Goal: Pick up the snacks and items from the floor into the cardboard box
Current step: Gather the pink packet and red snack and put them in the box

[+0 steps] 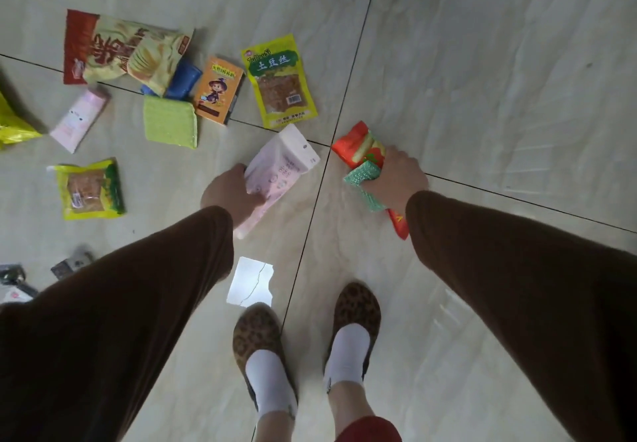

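Observation:
My left hand (231, 197) grips a pale pink tissue pack (282, 166) just above the floor. My right hand (400, 176) holds a red snack bag (358, 147) together with a teal scrubbing cloth (362, 176). Spread over the tiles to the left lie a large red-and-yellow chip bag (117, 50), a yellow-green snack pouch (279, 83), an orange box with a cartoon witch (217, 90), a green sponge cloth (170, 121), a blue pack (184, 78), a pink tube (81, 117) and a small yellow snack packet (89, 190). No cardboard box is in view.
A yellow plastic bag (12, 121) sits at the left edge. Dark small items (70, 262) lie at lower left. A bright patch of light (251, 281) falls on the tiles before my feet in leopard-print slippers (258, 338). The floor is glossy grey tile.

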